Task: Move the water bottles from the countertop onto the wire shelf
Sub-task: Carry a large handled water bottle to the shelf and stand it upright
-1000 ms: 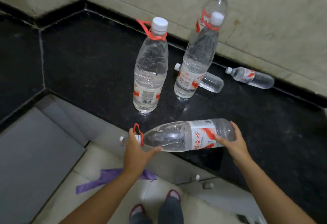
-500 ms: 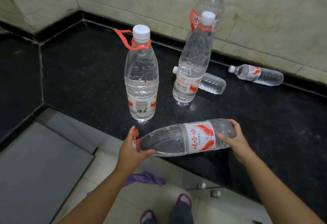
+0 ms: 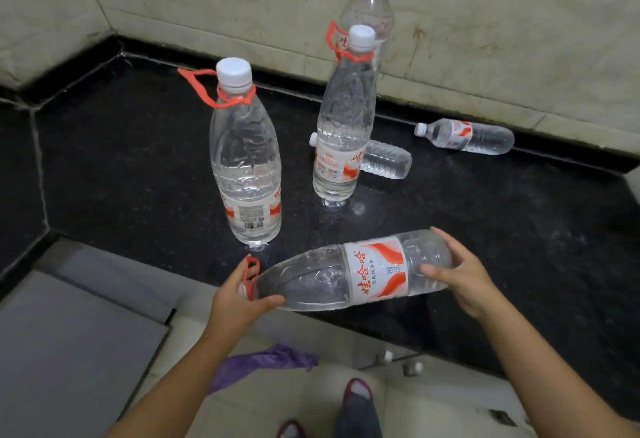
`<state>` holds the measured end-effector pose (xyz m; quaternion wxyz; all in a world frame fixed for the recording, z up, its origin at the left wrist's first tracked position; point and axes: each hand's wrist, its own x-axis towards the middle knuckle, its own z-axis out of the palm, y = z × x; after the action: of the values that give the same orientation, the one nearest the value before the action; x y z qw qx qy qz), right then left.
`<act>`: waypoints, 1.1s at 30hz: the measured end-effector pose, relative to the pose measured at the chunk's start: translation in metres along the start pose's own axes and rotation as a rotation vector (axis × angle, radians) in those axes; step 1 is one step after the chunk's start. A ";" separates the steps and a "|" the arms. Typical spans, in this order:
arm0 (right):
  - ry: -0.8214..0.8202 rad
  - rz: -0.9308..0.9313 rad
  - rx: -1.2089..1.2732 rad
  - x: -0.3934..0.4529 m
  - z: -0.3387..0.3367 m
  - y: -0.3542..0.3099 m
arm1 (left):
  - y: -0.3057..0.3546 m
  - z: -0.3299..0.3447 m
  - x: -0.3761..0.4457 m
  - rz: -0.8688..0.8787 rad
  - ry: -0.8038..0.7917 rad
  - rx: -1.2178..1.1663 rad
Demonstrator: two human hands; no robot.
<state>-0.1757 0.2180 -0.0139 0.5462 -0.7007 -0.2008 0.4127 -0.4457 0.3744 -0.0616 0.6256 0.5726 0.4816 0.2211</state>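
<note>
Left hand (image 3: 239,299) clasps bottle (image 3: 349,273) neck, right hand (image 3: 462,273) cups base; bottle horizontal at desk (image 3: 519,229) edge, barely moved since before

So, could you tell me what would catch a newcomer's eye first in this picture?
First, the big bottle held on its side over the counter's front edge, the left hand at its neck and the right hand at its base. Behind it three tall bottles stand with red carry loops, the nearest on the left, and two small bottles lie flat near the wall.
</note>
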 end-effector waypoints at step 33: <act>0.928 -0.567 0.073 -0.364 -0.475 -0.017 | 0.217 0.512 -0.200 0.694 -0.735 0.164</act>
<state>-0.0045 -0.3277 0.1619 0.6912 -0.7084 -0.1053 -0.0968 -0.0354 0.0048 0.1484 0.5963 0.7859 0.0274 0.1613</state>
